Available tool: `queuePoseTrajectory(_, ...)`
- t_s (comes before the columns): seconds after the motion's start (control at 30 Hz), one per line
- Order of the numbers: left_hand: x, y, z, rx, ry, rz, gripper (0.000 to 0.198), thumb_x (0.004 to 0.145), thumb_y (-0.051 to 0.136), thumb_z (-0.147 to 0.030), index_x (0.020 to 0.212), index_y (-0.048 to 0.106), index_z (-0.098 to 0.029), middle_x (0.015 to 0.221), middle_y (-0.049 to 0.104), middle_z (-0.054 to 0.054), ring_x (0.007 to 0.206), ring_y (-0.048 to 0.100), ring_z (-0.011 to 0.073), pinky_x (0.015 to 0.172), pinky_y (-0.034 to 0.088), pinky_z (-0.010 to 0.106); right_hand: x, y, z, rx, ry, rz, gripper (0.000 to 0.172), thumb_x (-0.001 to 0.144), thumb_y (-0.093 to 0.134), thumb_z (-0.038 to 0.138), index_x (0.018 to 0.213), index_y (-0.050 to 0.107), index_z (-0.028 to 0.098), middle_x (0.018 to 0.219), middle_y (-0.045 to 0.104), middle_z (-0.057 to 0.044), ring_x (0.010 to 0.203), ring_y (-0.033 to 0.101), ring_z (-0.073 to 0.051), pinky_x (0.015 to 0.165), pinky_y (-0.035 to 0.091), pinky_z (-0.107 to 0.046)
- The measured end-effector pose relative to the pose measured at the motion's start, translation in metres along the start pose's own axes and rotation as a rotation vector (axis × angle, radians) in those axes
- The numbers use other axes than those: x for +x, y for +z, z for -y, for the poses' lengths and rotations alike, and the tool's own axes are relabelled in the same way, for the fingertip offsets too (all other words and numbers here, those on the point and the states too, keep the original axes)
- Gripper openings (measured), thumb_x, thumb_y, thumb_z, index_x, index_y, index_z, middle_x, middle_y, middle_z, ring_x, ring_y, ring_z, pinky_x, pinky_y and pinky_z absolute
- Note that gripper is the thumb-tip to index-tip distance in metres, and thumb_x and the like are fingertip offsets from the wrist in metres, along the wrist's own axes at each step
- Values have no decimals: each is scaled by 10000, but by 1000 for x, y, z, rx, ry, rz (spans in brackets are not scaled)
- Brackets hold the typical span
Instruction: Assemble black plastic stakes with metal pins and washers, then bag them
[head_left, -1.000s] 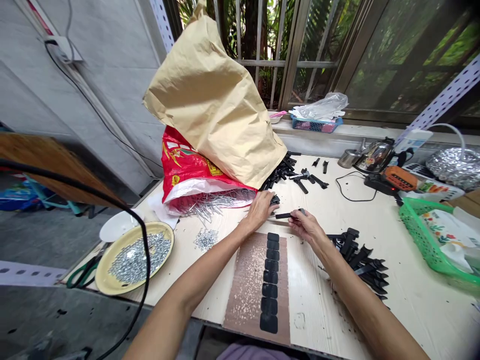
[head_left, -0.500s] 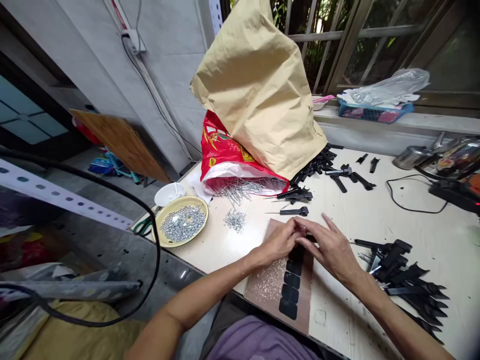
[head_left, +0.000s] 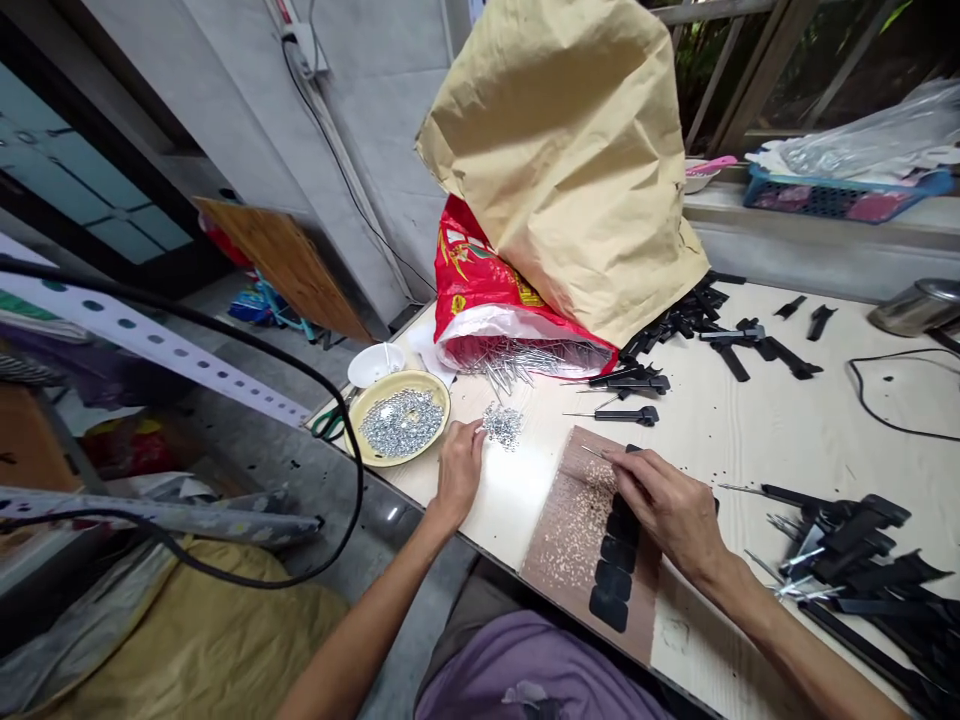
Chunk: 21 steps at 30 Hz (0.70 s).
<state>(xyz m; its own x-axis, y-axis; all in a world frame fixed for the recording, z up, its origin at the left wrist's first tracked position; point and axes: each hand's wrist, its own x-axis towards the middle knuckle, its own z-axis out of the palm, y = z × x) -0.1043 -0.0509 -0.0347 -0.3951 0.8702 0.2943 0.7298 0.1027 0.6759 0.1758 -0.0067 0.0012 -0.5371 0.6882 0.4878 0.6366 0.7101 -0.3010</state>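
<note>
My left hand (head_left: 459, 470) is at the left edge of a small pile of tiny shiny metal pieces (head_left: 504, 426), its thumb and fingertips pinched together; whatever lies between them is too small to make out. Over the brown board (head_left: 547, 545), my right hand (head_left: 671, 510) grips a thin metal pin (head_left: 594, 452) that points left. A dark bit peeks out beside that wrist, and the palm hides the rest. Black rounded squares (head_left: 613, 580) run in a row along the board, partly under the right hand. Pale crumbs are scattered beside them.
A yellow dish (head_left: 351, 440) of metal pieces stands left, near a white bowl (head_left: 373, 366). Behind, a red bag (head_left: 480, 275) spills metal pins under a tan paper sack (head_left: 555, 170). Black plastic parts (head_left: 862, 540) are heaped right, with more (head_left: 675, 325) behind. A black cable (head_left: 352, 420) loops at left.
My hands were together over the board and are now apart. The left has gone left to the small metal pile; the right stays above the board, showing a pin. The view has shifted.
</note>
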Motion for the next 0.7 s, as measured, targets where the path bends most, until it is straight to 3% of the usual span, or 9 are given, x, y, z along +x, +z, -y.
queuePoseTrajectory(0.13,6,4,21,146,-15,63,215,866,497,-225,996,650,-148,852,561,79,807,567,216,774,429,332,1,6,8,116,44,-24,244,898,471,200,1098,607,230,1006,673,-28,887,647,-156,738,512,-263)
queuePoseTrajectory(0.27,8,7,18,164,-34,115,210,877,481,-234,842,672,-154,818,561,70,758,563,195,728,417,310,3,9,15,187,39,-21,285,904,461,191,1162,574,239,1032,667,-33,931,639,-165,782,519,-291)
queuePoseTrajectory(0.37,8,3,14,52,-72,74,168,846,529,-224,789,675,-163,820,577,65,756,557,184,716,412,296,7,11,20,227,60,-1,260,911,455,208,1124,601,242,999,669,-34,909,640,-168,776,523,-301)
queuePoseTrajectory(0.47,7,-2,4,-276,-235,65,134,773,638,-286,759,683,-160,756,593,43,684,542,151,621,412,254,16,14,27,274,82,10,245,914,458,233,1097,622,241,971,668,-39,882,639,-171,752,527,-302)
queuePoseTrajectory(0.6,2,-3,-24,-1004,-674,352,306,666,751,-367,835,677,-124,639,579,-4,494,467,58,431,333,172,31,18,42,300,78,58,255,928,444,269,1098,632,246,939,654,-54,833,631,-179,730,520,-307)
queuePoseTrajectory(0.7,-2,1,-46,-1346,-817,476,313,600,816,-280,811,656,-113,675,611,1,543,534,43,472,411,135,37,19,48,264,78,87,247,929,450,293,1072,648,258,915,634,-53,797,620,-170,702,505,-289)
